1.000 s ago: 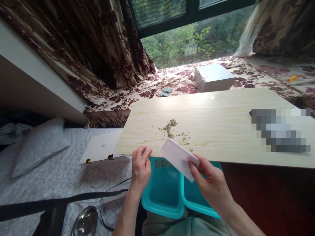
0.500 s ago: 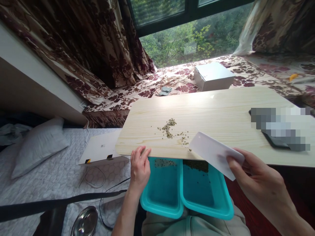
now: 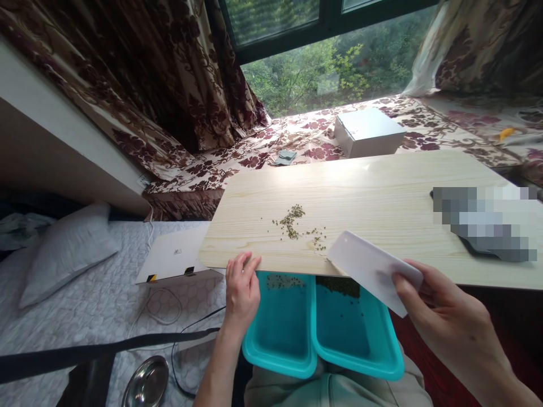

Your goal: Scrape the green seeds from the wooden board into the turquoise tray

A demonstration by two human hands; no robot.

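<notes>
My right hand point(image 3: 441, 302) is closed on one end of a white plastic scraper point(image 3: 373, 265), a flat translucent sheet slanting over the table's near edge. Its far corner lies close to scattered small greenish-brown beans point(image 3: 292, 220) on the pale wooden table point(image 3: 382, 198). Fingers outstretched, my left hand point(image 3: 242, 288) rests on the near edge of the table, beside the left bin; its thumb is hidden. Below that edge sit two turquoise bins, a left one point(image 3: 282, 333) with a few specks inside and a right one point(image 3: 356, 339) holding a layer of beans at its far end.
A pixelated dark object point(image 3: 479, 226) lies on the table's right side. Behind the table, a white box point(image 3: 371, 133) and a folded cloth point(image 3: 285, 157) are on the window seat. To the left are another box point(image 3: 173, 254), a metal bowl point(image 3: 146, 381), a pillow and cables.
The tip of the scraper has shifted slightly right and toward me. My left hand and the beans look almost unchanged.
</notes>
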